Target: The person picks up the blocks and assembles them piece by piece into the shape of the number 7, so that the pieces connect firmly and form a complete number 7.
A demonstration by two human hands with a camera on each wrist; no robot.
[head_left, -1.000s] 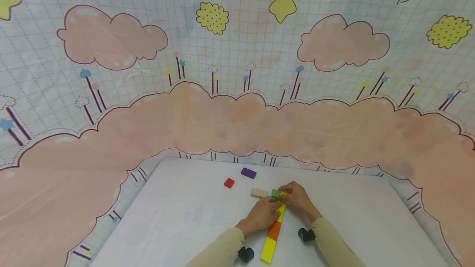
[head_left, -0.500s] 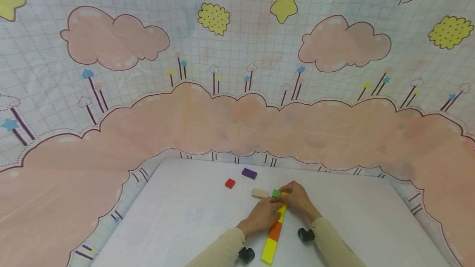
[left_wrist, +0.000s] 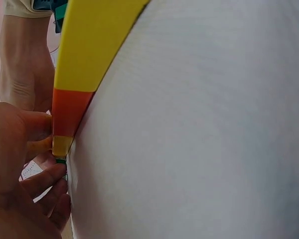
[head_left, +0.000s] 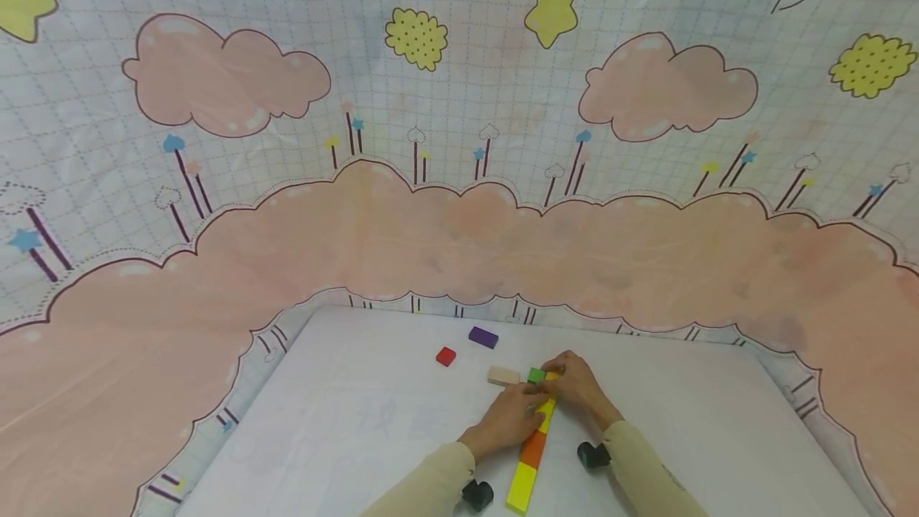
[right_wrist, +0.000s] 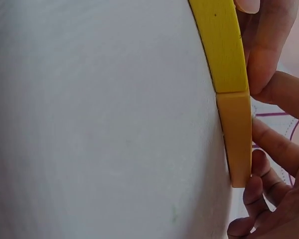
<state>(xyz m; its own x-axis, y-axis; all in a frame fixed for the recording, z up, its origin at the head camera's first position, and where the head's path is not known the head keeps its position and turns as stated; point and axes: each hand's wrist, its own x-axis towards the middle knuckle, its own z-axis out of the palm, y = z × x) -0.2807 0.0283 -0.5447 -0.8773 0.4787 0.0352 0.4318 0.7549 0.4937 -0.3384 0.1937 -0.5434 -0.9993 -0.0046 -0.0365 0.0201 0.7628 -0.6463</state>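
A straight row of wooden blocks runs away from the person: a near yellow block (head_left: 522, 488), an orange block (head_left: 533, 448), a farther yellow block (head_left: 547, 419) and a yellow-orange block (right_wrist: 237, 139) at the far end. My left hand (head_left: 506, 421) holds the farther yellow block from the left, thumb low on it, fingertips reaching up by the green block (head_left: 535, 374). From the right, my right hand (head_left: 577, 384) grips the yellow-orange end block with thumb and fingers. The green block stands beside the far end, partly hidden by the fingers.
A beige block (head_left: 503, 376) lies left of the green one. Farther back on the white table (head_left: 330, 405) are a red block (head_left: 446, 357) and a purple block (head_left: 483, 337). A dark wrist-worn device hangs below each wrist. A patterned cloth rises behind the table.
Both hands stay at the far part of the row, with hardly any motion. The whole head view has shifted slightly right and down.
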